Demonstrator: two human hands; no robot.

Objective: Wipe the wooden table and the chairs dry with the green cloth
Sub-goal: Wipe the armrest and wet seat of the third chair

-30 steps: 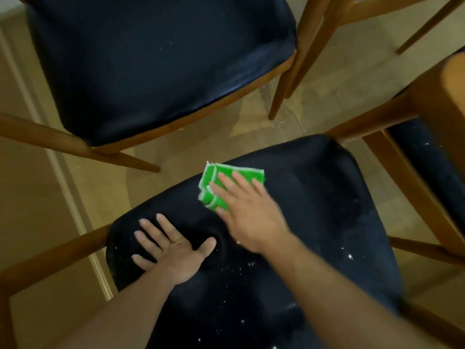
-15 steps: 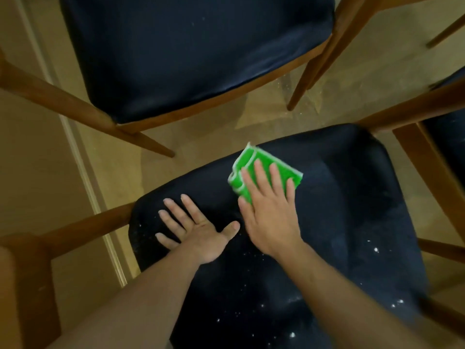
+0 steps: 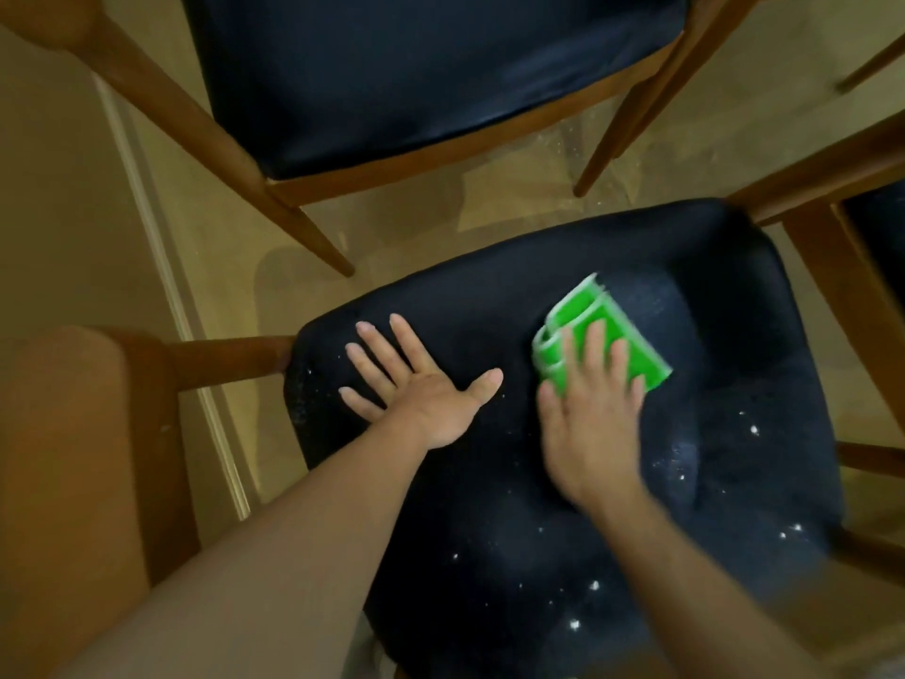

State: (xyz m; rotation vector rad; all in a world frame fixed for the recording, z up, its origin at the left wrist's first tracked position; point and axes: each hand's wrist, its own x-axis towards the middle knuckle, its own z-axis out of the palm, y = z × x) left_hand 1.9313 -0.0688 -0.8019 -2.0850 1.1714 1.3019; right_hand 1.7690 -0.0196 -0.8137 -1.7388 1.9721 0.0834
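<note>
A folded green cloth [image 3: 595, 330] lies on the dark padded seat [image 3: 514, 531] of the near wooden chair. My right hand [image 3: 590, 419] presses flat on the cloth with straight fingers, and it is blurred with motion. My left hand [image 3: 416, 384] rests flat on the seat's left part, fingers spread, holding nothing. White specks dot the seat's near and right areas.
A second chair with a dark seat [image 3: 416, 76] stands just beyond, its wooden legs [image 3: 303, 227] angled toward the near chair. A third chair's wooden frame [image 3: 827, 188] is at the right. The near chair's wooden arm [image 3: 230, 360] sticks out at the left above the tan floor.
My right hand has slid the green cloth rightward across the seat, from its far left edge toward the middle right. My left hand has stayed flat on the seat.
</note>
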